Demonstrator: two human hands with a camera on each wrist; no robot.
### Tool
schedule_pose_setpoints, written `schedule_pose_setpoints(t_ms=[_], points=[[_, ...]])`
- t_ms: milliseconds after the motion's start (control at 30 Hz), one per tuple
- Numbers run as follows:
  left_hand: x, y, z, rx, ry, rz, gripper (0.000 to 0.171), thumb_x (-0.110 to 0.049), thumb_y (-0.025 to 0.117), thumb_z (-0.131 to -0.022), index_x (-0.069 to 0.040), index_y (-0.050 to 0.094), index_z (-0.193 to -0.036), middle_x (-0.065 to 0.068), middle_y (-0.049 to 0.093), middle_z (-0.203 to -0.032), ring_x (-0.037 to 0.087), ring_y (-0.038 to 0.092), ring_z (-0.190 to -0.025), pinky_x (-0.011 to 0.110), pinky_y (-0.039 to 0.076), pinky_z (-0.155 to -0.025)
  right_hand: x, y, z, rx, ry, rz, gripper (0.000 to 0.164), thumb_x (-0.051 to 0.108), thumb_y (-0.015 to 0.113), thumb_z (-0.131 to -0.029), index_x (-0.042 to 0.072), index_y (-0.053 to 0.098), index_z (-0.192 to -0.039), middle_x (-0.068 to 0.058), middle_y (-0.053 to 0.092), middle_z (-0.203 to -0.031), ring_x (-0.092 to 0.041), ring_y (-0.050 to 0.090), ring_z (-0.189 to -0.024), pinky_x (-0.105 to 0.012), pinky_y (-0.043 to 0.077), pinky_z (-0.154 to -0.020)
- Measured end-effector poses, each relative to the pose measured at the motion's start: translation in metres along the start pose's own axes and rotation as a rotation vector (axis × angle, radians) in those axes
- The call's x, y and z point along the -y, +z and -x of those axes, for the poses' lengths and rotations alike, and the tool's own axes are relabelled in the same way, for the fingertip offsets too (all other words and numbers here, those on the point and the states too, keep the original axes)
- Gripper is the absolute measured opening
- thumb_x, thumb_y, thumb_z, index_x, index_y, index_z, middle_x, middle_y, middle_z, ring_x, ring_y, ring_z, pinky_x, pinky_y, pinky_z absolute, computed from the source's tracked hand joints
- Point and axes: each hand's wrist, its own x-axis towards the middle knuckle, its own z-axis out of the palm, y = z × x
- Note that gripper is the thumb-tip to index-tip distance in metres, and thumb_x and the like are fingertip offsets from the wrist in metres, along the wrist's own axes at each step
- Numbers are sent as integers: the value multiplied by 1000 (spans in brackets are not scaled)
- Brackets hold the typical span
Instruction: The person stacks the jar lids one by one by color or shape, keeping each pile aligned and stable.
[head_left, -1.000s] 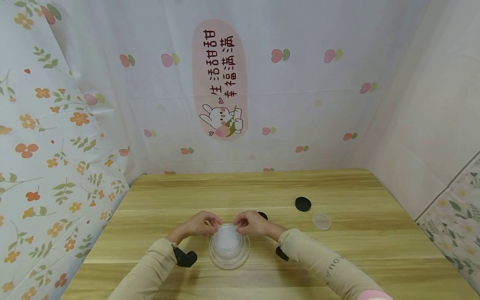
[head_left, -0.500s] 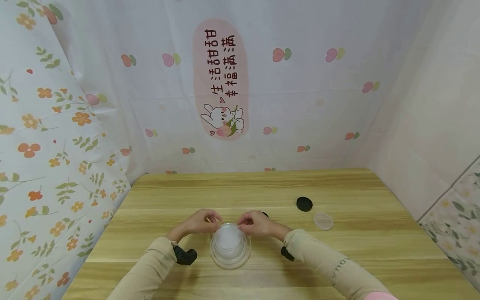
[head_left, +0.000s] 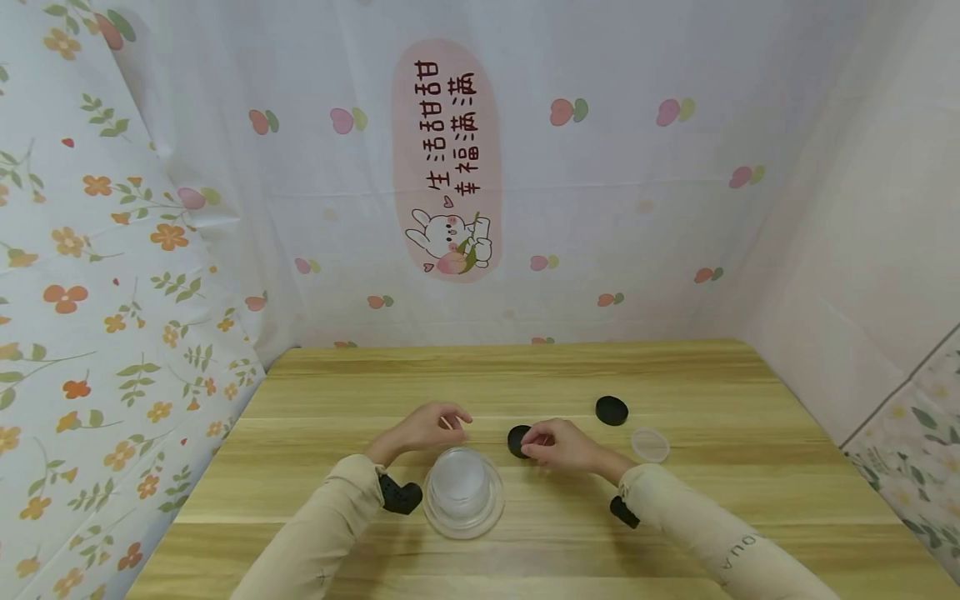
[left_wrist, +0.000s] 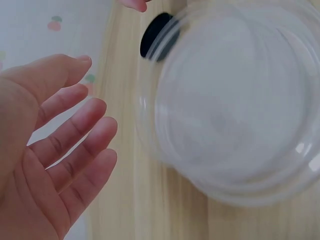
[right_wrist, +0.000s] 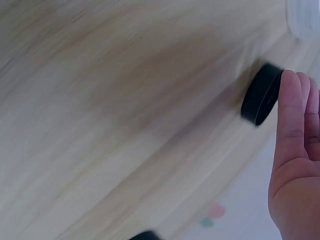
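A stack of clear round containers [head_left: 461,490], the smaller on top of wider ones, stands on the wooden table; the left wrist view shows their rims overlapping. My left hand [head_left: 426,427] hovers just behind the stack, its fingers [left_wrist: 82,125] spread and loosely bent, with nothing in them. To the right of the stack lies a small round black lid [head_left: 515,442]. My right hand [head_left: 564,447] has reached it, fingertips right at its edge. In the right wrist view those fingers [right_wrist: 290,120] look nearly straight beside the lid.
Farther right on the table [head_left: 360,383] lie another black round lid [head_left: 612,411] and, just in front of it, a flat clear disc [head_left: 649,445]. A printed cloth [head_left: 600,208] hangs behind the table, with more cloth at both sides.
Both hands have left the top container's rim. The right hand has moved right to the black lid, uncovering it; the left has shifted slightly back and right.
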Motion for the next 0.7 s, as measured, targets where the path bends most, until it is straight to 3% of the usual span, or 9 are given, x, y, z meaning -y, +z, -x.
schedule_pose_setpoints(t_ms=[267, 400, 567, 700], points=[[-27, 13, -27, 45, 72, -44, 26, -12, 57, -84, 1, 59, -107, 7, 60, -84, 20, 57, -77, 28, 47, -74, -11, -31, 27, -85, 54, -25, 23, 12, 55, -87, -8, 60, -97, -18, 60, -80, -22, 57, -61, -32, 49, -50], [-36, 24, -41, 73, 78, -37, 27, -14, 57, -85, 1, 59, -108, 6, 60, -84, 19, 58, -78, 27, 47, -73, -18, -46, 39, -125, 89, 13, 25, 14, 55, -87, -8, 59, -98, -17, 60, -82, -24, 57, -65, -30, 49, -53], [-46, 39, -57, 116, 70, 0, 29, -15, 58, -85, -1, 58, -109, 6, 59, -85, 18, 57, -78, 24, 46, -72, -27, -62, 57, -163, 130, 1, 27, 14, 53, -89, -10, 57, -101, -20, 58, -86, -32, 58, -67, -38, 50, -55], [-55, 49, -70, 125, 60, 11, 31, -16, 60, -84, -3, 57, -112, 4, 58, -85, 16, 56, -79, 23, 46, -71, -34, -73, 71, -216, 147, 12, 28, 15, 53, -89, -10, 57, -100, -22, 59, -85, -34, 57, -66, -37, 50, -54]])
